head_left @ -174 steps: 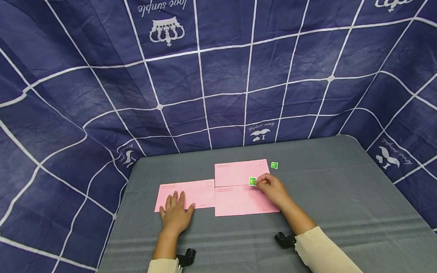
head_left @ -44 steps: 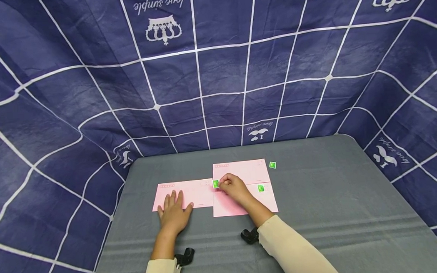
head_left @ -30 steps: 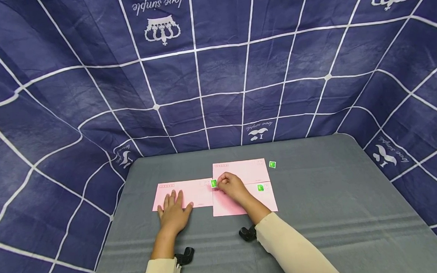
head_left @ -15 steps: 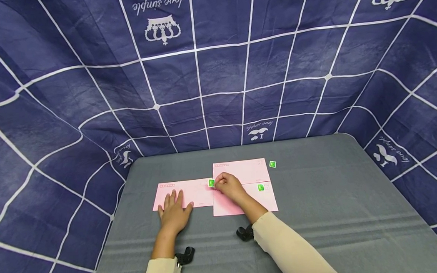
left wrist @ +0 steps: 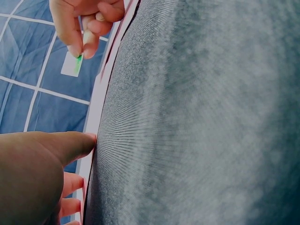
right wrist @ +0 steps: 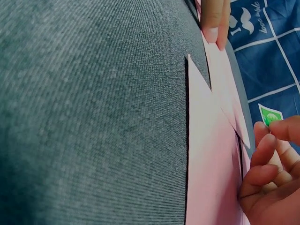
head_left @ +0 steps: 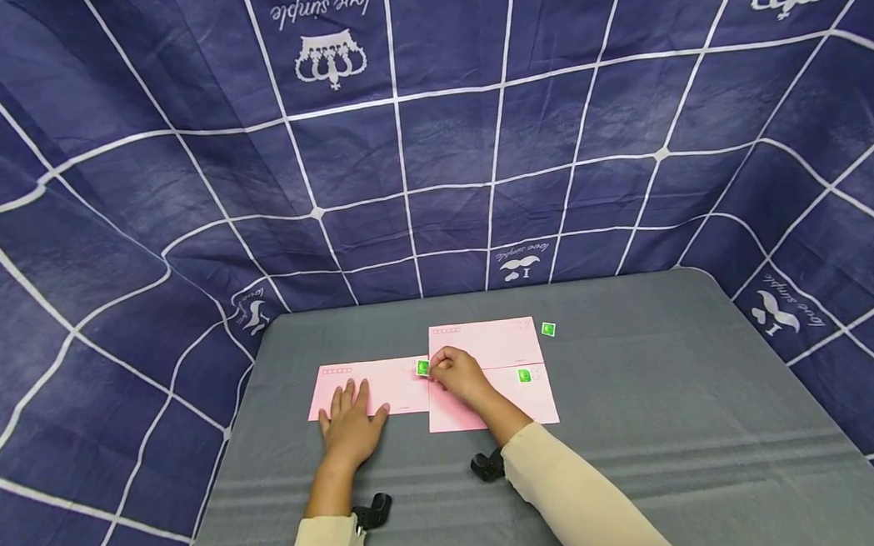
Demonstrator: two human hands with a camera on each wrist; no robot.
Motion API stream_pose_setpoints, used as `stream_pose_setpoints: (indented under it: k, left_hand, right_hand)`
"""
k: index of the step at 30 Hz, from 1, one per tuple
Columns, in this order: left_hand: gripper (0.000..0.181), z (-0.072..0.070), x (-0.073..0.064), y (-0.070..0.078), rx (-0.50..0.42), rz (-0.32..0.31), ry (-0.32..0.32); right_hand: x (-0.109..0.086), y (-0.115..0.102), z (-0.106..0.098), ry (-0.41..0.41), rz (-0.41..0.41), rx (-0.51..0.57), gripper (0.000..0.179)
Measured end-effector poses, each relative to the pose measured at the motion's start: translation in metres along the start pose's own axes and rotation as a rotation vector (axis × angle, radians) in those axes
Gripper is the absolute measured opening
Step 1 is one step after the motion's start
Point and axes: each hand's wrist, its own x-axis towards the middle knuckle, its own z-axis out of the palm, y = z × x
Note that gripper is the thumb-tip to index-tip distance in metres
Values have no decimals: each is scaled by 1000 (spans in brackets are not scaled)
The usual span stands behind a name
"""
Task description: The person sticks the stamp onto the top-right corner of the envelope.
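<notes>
My left hand (head_left: 352,433) lies spread and flat on the left pink envelope (head_left: 410,398), fingertips pressing its lower part. The thumb presses near the envelope's edge in the left wrist view. My right hand (head_left: 460,373) pinches a green stamp (head_left: 423,367) with a white border between thumb and forefinger. In the right wrist view the stamp (right wrist: 271,115) stands tilted up from the fingertips, its face showing. From the head it overlaps the upper right corner of the left envelope, covering the printed stamp boxes there.
A front right envelope (head_left: 538,404) bears a green stamp (head_left: 524,375) near its upper right corner. Behind it lies another pink envelope (head_left: 482,337). A loose stamp (head_left: 549,329) sits to that one's right on the grey table (head_left: 685,391). Blue checked cloth (head_left: 444,139) surrounds the table.
Since the oldest frame, a stamp has come to lie on the front right envelope. My right hand has moved left, pinching a stamp, and lately edged over the left envelope's corner. My left hand stays.
</notes>
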Motion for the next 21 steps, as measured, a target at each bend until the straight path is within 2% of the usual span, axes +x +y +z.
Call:
stream_pose_setpoints:
  k: [10,21]
  left_hand:
    - [72,1,1,-1,8,3,3]
    - [73,3,1,-2,13,7,12]
  right_hand:
    - [3,-6,0,-32,12,20,5]
    - [9,-8,1,-42,-21,-95,8]
